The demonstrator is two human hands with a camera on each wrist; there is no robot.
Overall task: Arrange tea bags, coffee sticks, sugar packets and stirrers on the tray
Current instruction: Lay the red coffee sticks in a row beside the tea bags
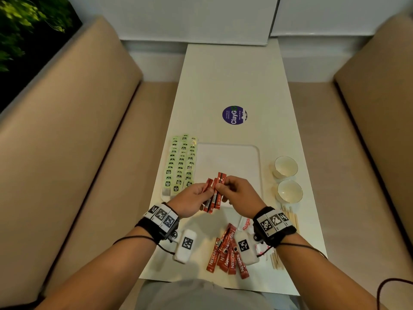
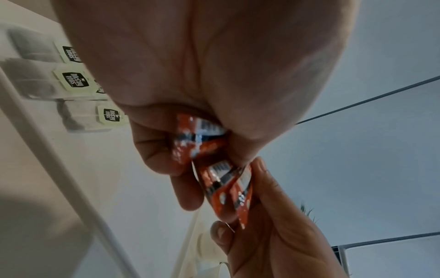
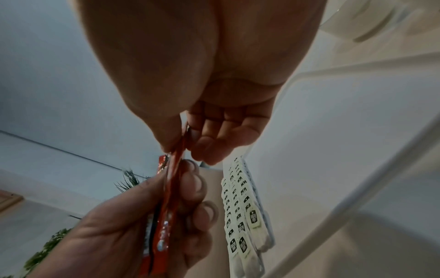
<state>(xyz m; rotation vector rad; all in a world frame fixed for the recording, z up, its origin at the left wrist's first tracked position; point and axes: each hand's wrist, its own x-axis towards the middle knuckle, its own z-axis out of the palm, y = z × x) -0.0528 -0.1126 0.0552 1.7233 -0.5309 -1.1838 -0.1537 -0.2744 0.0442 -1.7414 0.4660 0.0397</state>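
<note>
Both hands are up over the near edge of the tray (image 1: 252, 153), sharing a small bundle of coffee sticks (image 1: 215, 193). Left hand (image 1: 192, 200) has fingers curled round the lower part of the bundle; right hand (image 1: 237, 193) pinches the upper part of one or two sticks between thumb and fingers, apparently peeling them off or squaring them up. Can't count the sticks in hand, they overlap and the wrist views are blurred. More sticks lie loose in a fan on the table (image 1: 234, 74) at the near edge (image 1: 228, 253), partly under the right wrist camera. Tea bags (image 1: 181, 166) sit in overlapped rows down the left side of the tray, so that group looks done; the rest of the tray is bare. Handling guess: the sticks are light, thin foil sachets, slick against each other, semi-stiff lengthwise but bendy; they'll slide out of a loose stack, so pinch across the middle or grip the full bundle, and lay them flat side by side. Sugar packets (image 1: 245, 223) are mostly hidden behind the right wrist, only part of the print shows. Stirrers (image 1: 292, 218) are at near right, partly covered by the wristband; a second lot (image 1: 276, 260) sits nearer. Two cups (image 1: 285, 167) stand right of the tray, just beside it.
</note>
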